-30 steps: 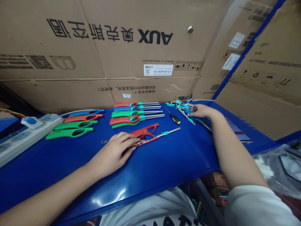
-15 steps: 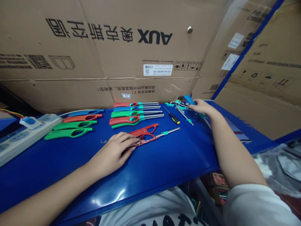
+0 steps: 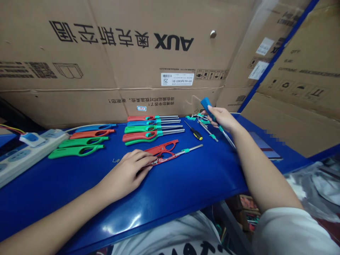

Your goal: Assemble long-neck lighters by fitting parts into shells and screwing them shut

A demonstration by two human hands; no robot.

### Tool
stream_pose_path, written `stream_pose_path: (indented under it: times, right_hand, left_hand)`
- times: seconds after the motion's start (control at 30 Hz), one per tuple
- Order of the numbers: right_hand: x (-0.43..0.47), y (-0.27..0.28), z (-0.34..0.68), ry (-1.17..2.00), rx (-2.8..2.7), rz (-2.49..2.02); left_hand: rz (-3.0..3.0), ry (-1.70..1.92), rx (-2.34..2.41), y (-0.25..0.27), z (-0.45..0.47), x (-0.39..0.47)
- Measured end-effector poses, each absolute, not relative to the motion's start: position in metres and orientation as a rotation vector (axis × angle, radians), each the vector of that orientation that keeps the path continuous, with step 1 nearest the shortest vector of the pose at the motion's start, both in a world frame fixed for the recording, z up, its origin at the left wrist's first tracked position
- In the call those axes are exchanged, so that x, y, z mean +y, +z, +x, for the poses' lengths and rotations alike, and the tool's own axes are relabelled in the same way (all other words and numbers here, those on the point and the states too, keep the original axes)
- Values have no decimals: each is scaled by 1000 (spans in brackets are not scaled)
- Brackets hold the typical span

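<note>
My left hand (image 3: 130, 168) is closed around the rear end of an opened red lighter (image 3: 164, 156), keeping it on the table. White wires and a metal tube with a teal collar show in its shell. My right hand (image 3: 222, 118) grips a blue-handled tool (image 3: 207, 105), tilted up toward the cardboard. From below this hand a metal tube (image 3: 227, 137) with a teal part slants to the lower right; whether it joins the blue handle I cannot tell. Close by are a black-and-yellow screwdriver (image 3: 196, 133), a loose lighter tube (image 3: 208, 130) and small teal parts (image 3: 195, 117).
Several assembled lighters (image 3: 143, 136) lie in a row behind the red one. Several coloured handle shells (image 3: 79, 151) sit at left beside a white power strip (image 3: 34, 150). Small metal pins (image 3: 116, 160) lie near my left hand. Cardboard (image 3: 119, 56) walls the table's back.
My right hand has lifted the blue-handled tool up and slightly left from beside the loose teal parts. My left hand and the red lighter have stayed in place.
</note>
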State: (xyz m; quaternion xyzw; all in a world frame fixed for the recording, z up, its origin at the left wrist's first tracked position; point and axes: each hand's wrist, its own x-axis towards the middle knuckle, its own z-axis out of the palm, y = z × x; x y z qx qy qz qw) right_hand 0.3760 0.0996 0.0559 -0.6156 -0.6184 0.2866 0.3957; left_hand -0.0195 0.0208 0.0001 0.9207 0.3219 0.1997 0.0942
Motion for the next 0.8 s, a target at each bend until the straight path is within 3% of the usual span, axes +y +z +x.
stream_pose_path:
  times: [0.17, 0.37, 0.57, 0.8]
  right_hand:
    - [93, 49, 355, 18, -1901, -1494]
    - [67, 47, 304, -496, -2333, -1178]
    - [49, 39, 270, -726, -2442, -829]
    - [49, 34, 265, -791, -2494, -757]
  left_hand:
    - [2708, 615, 955, -1, -20, 21]
    - [2716, 592, 971, 3, -18, 19]
    - [2740, 544, 959, 6, -16, 17]
    - [2736, 538, 971, 5, -17, 17]
